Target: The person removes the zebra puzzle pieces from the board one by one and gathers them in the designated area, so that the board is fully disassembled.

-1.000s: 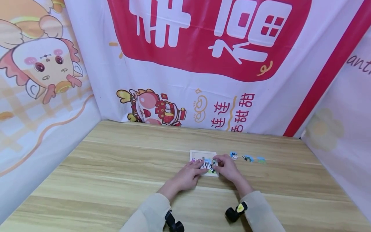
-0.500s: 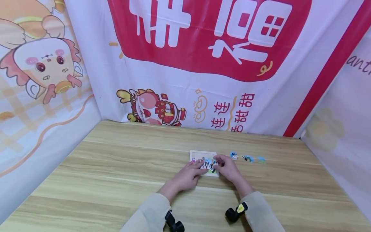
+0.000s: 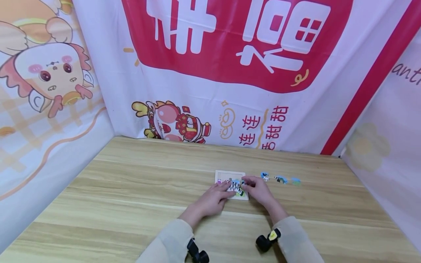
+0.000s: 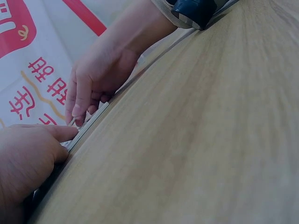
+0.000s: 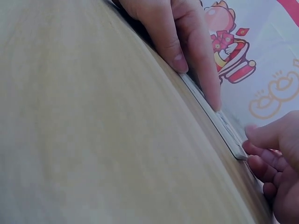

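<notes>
A shallow white-framed jigsaw puzzle tray (image 3: 230,171) lies on the table, partly filled with zebra-picture pieces (image 3: 235,186). My left hand (image 3: 212,199) rests over its left and lower part with extended fingers on the pieces and frame, hiding some of the picture. At the tray's right side, my right hand (image 3: 258,190) pinches a small puzzle piece (image 3: 242,182) between thumb and index finger, mostly covered by the fingertips. In the right wrist view, the right thumb (image 5: 266,135) is just above the tray's corner (image 5: 239,153), with the other fingers curled beside it.
Right of the tray, several loose puzzle pieces (image 3: 281,179) lie in a row on the wood-grain table (image 3: 148,175). Printed cloth (image 3: 184,80) hangs behind the table's far edge and along both sides. Each wrist carries a black camera (image 3: 264,241).
The right thumb has shifted slightly up toward the index finger at the tray's right side. My left hand stays in place, and the loose pieces have not moved.
</notes>
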### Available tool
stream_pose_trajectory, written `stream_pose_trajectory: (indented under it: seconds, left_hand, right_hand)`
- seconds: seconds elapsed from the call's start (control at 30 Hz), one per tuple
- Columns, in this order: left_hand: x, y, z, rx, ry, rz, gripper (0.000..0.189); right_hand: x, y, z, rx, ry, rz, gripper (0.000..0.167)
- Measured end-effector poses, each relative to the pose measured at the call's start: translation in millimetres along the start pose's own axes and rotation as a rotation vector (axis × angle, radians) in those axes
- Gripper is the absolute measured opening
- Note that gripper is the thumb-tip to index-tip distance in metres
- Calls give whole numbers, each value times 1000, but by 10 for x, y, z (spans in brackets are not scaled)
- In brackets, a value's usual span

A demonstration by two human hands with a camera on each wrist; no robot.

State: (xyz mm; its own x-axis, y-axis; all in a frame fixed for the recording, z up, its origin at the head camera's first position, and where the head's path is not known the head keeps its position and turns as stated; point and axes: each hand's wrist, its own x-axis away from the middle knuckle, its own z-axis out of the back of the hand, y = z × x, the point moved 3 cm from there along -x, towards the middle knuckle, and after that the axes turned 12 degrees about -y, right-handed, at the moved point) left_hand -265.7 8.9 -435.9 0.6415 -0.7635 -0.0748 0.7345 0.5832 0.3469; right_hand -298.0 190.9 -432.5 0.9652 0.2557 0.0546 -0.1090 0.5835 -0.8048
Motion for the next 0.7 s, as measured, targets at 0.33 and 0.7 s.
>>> stream_pose_trajectory:
  seconds: [0.33, 0.7]
  left_hand:
    - [7, 11, 2, 22, -2, -4, 35]
    - [-11, -8, -6, 26, 7, -1, 35]
  right_hand:
    - [51, 6, 176, -132, -10, -45, 31]
    - [200, 14, 455, -219, -17, -57, 39]
